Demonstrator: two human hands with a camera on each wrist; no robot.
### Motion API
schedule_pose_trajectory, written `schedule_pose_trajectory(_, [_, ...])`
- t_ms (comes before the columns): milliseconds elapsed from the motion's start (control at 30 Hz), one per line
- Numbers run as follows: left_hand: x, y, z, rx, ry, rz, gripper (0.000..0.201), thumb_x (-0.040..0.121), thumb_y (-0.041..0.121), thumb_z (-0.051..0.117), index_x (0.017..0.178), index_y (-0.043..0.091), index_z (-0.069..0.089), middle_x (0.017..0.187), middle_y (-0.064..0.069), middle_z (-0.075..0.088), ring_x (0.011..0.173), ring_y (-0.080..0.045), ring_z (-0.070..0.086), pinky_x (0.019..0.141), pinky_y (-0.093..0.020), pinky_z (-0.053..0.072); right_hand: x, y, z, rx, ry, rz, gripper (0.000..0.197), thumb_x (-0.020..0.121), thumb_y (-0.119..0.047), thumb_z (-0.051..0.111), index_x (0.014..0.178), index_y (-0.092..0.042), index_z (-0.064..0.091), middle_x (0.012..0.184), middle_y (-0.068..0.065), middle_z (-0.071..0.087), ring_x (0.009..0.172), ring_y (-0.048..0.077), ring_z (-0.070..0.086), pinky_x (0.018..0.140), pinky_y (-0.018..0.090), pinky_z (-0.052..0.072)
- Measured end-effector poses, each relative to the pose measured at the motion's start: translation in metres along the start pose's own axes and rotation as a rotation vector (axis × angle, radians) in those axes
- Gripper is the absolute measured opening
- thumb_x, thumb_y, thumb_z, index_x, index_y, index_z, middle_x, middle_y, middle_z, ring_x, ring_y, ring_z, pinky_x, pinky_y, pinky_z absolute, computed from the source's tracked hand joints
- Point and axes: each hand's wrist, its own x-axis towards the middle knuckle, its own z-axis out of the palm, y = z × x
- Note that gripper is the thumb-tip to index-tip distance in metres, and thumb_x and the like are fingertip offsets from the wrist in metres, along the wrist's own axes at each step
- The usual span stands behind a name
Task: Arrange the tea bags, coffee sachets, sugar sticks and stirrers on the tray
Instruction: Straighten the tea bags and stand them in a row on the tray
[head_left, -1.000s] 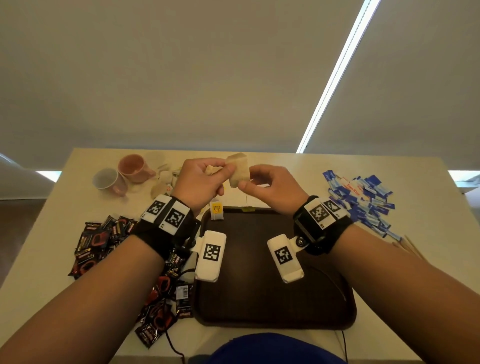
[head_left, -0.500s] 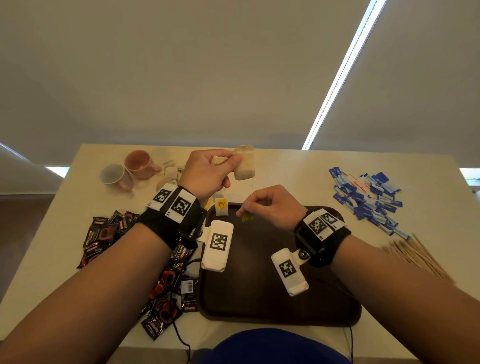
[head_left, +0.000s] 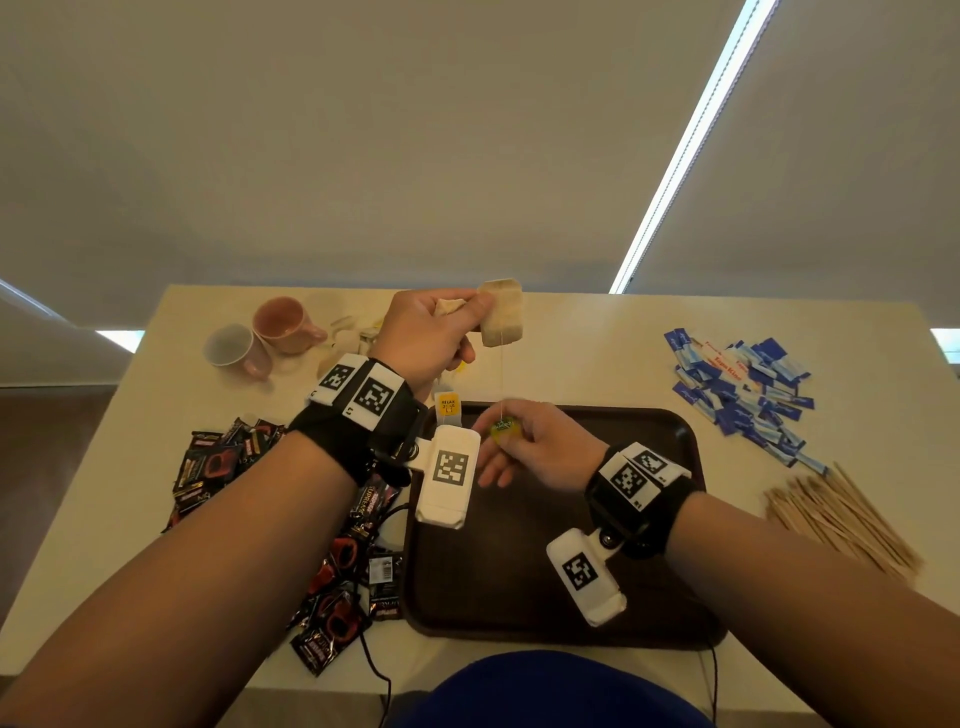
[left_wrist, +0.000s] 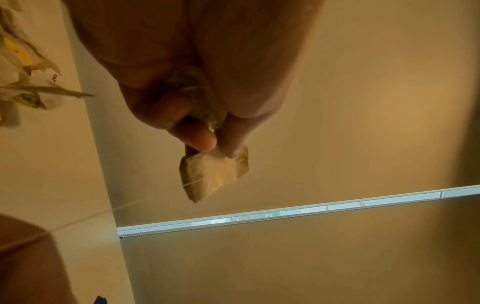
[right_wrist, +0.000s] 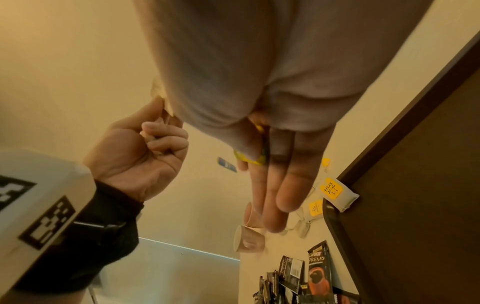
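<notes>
Your head camera looks forward and down over the table (head_left: 597, 343), tray (head_left: 519, 582) at 6 o'clock, window blind filling the upper half. Your left wrist camera sits close under the left hand (left_wrist: 197, 61), facing out past the tea bag (left_wrist: 215, 174) to the blind. Your right wrist camera (equally close) shares that left hand (right_wrist: 145, 148) and the tray (right_wrist: 415, 185).
</notes>
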Motion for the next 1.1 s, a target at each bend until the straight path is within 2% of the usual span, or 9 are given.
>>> schedule_pose_trajectory(67, [-0.001,0.001,0.0,-0.013,-0.007,0.004,0.024,0.096,0.021,0.066,0.112,0.004,0.07,0.066,0.004,0.069,0.045,-0.009,0.05,0.041,-0.02,0.035,0.0,0.0,0.0,0.024,0.026,0.007,0.014,0.102,-0.005,0.044,0.115,-0.008,0.048,0.094,0.009,0.074,0.088,0.026,0.074,0.072,0.03,0.059])
schedule_pose_trajectory(167, [-0.002,0.001,0.0,-0.026,-0.031,0.012,0.011,0.096,0.018,0.066,0.101,0.011,0.072,0.07,0.002,0.068,0.045,-0.01,0.049,0.041,-0.02,0.035,0.001,0.004,-0.003,-0.071,0.112,-0.015,0.011,0.098,-0.006,0.055,0.108,-0.005,0.06,0.093,0.006,0.074,0.087,0.019,0.073,0.077,0.03,0.06])
schedule_pose_trajectory(333, [-0.008,-0.001,-0.005,-0.023,-0.042,0.002,0.011,0.095,0.019,0.066,0.101,0.01,0.071,0.063,0.005,0.066,0.046,-0.01,0.048,0.042,-0.02,0.034,0.007,0.009,-0.012,-0.368,0.312,-0.085,0.014,0.094,-0.019,0.064,0.103,-0.024,0.074,0.086,0.0,0.07,0.077,0.013,0.061,0.071,0.017,0.048])
schedule_pose_trajectory(433, [-0.011,-0.004,-0.009,0.005,-0.049,-0.008,0.008,0.095,0.019,0.067,0.097,0.012,0.07,0.055,0.007,0.061,0.046,-0.009,0.048,0.044,-0.021,0.035,0.012,0.004,-0.019,-0.248,0.344,0.008,0.015,0.097,-0.016,0.059,0.107,-0.016,0.072,0.073,0.003,0.071,0.059,0.014,0.062,0.054,0.02,0.05])
schedule_pose_trajectory(567, [-0.014,-0.011,-0.014,0.037,-0.071,-0.021,0.011,0.095,0.02,0.067,0.099,0.011,0.071,0.05,0.006,0.056,0.046,-0.009,0.048,0.046,-0.022,0.036,0.022,-0.006,-0.032,-0.035,0.38,0.028,0.021,0.098,-0.013,0.058,0.101,0.003,0.072,0.086,0.014,0.076,0.075,0.025,0.075,0.069,0.033,0.061])
schedule_pose_trajectory(767, [-0.023,-0.019,-0.012,0.038,-0.123,-0.043,0.006,0.095,0.018,0.067,0.094,0.015,0.071,0.053,-0.002,0.053,0.045,-0.01,0.047,0.044,-0.019,0.036,0.029,-0.042,-0.045,-0.078,0.478,-0.15,0.014,0.093,-0.004,0.064,0.104,0.004,0.068,0.078,0.017,0.072,0.062,0.018,0.072,0.06,0.026,0.06])
schedule_pose_trajectory(867, [-0.026,-0.025,-0.009,0.034,-0.143,-0.059,0.006,0.094,0.018,0.067,0.096,0.014,0.071,0.053,-0.002,0.054,0.045,-0.01,0.047,0.046,-0.021,0.035,0.027,-0.062,-0.052,-0.065,0.519,-0.221,0.019,0.092,-0.006,0.066,0.11,-0.002,0.062,0.082,0.018,0.074,0.072,0.027,0.074,0.062,0.03,0.061])
schedule_pose_trajectory(1000, [-0.025,-0.034,-0.006,0.045,-0.123,-0.074,0.016,0.093,0.022,0.069,0.1,0.008,0.073,0.053,-0.002,0.056,0.047,-0.013,0.048,0.044,-0.022,0.036,0.02,-0.078,-0.054,-0.106,0.498,-0.323,0.014,0.092,-0.008,0.067,0.103,0.0,0.068,0.09,0.012,0.075,0.079,0.021,0.074,0.068,0.029,0.061])
schedule_pose_trajectory(1100, [-0.024,-0.037,-0.002,0.033,-0.074,-0.071,0.011,0.093,0.022,0.07,0.095,0.012,0.073,0.057,-0.002,0.06,0.048,-0.013,0.05,0.045,-0.024,0.036,0.013,-0.081,-0.051,-0.258,0.526,-0.415,0.009,0.088,-0.015,0.072,0.096,-0.012,0.075,0.087,0.009,0.075,0.077,0.021,0.069,0.068,0.027,0.057])
